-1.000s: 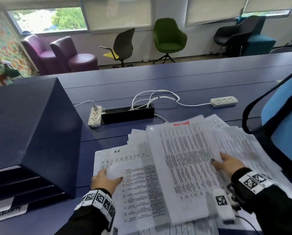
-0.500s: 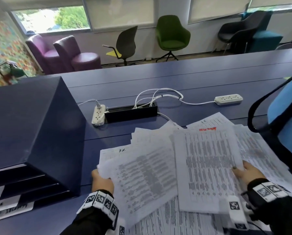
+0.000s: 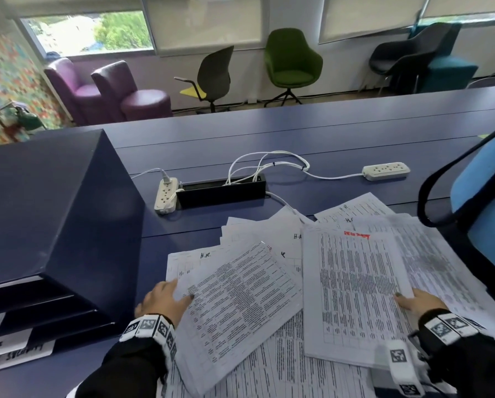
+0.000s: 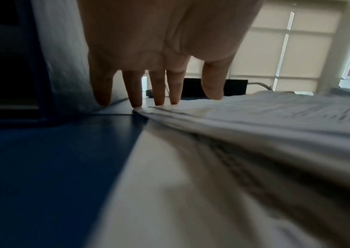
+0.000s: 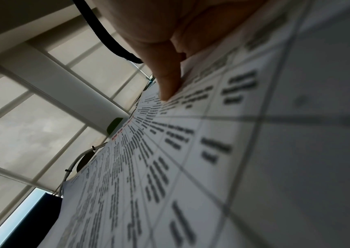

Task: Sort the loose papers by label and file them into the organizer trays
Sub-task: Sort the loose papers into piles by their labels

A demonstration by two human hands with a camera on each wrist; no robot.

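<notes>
Across the dark blue table (image 3: 341, 133) a loose spread of papers (image 3: 430, 254) covers the near right, with the organizer trays (image 3: 39, 320) at the near left. At the spread's left edge, the left hand (image 3: 161, 301) lies with straight fingers (image 4: 137, 90) on an angled sheet (image 3: 240, 300). Further right, the right hand (image 3: 420, 303) pinches the right edge of a red-labelled sheet (image 3: 352, 291).
</notes>
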